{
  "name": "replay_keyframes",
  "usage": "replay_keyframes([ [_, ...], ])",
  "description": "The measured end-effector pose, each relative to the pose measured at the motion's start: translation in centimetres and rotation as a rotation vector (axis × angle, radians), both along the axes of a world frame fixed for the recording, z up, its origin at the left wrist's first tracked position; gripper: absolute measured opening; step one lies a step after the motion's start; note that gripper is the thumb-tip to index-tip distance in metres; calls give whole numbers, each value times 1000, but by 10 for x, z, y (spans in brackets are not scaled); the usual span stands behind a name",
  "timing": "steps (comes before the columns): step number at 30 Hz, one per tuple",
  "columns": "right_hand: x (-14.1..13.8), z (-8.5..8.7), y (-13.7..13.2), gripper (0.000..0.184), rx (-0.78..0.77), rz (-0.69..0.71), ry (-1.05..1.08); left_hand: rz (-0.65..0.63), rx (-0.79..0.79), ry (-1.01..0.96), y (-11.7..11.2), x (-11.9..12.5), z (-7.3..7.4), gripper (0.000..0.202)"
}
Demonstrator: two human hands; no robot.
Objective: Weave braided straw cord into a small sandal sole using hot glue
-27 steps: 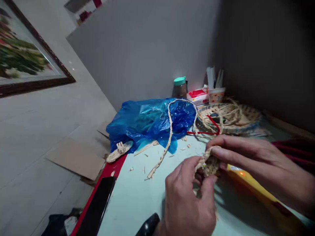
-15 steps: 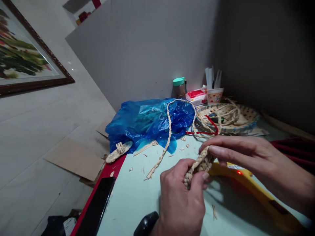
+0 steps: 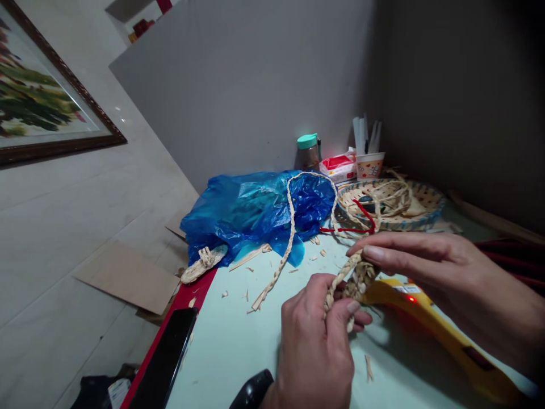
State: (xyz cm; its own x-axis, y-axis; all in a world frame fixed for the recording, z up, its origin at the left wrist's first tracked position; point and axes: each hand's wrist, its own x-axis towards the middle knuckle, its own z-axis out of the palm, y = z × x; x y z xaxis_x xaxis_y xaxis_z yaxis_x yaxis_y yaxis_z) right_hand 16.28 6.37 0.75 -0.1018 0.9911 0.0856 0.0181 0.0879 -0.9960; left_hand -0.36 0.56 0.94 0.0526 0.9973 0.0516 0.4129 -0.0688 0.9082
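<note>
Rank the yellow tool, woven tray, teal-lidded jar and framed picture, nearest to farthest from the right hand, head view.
1. Yellow tool, directly under the right hand.
2. Woven tray, just behind it.
3. Teal-lidded jar, farther back by the wall.
4. Framed picture, far left.

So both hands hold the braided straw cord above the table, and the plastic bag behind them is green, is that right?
Not quite: the plastic bag is blue, not green, as the head view shows. The rest stands: the left hand and the right hand both hold the braided straw cord above the table.
</note>
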Motion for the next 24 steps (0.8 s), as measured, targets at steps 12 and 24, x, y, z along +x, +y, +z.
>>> replay_keyframes([
  [12, 3, -3, 5, 35, 186, 160, -108, 3, -156, -390, 2, 0, 3, 15],
  [24, -1, 3, -3, 37, 124, 281, -118, -90, -263, -646, 9, -6, 1, 21],
])
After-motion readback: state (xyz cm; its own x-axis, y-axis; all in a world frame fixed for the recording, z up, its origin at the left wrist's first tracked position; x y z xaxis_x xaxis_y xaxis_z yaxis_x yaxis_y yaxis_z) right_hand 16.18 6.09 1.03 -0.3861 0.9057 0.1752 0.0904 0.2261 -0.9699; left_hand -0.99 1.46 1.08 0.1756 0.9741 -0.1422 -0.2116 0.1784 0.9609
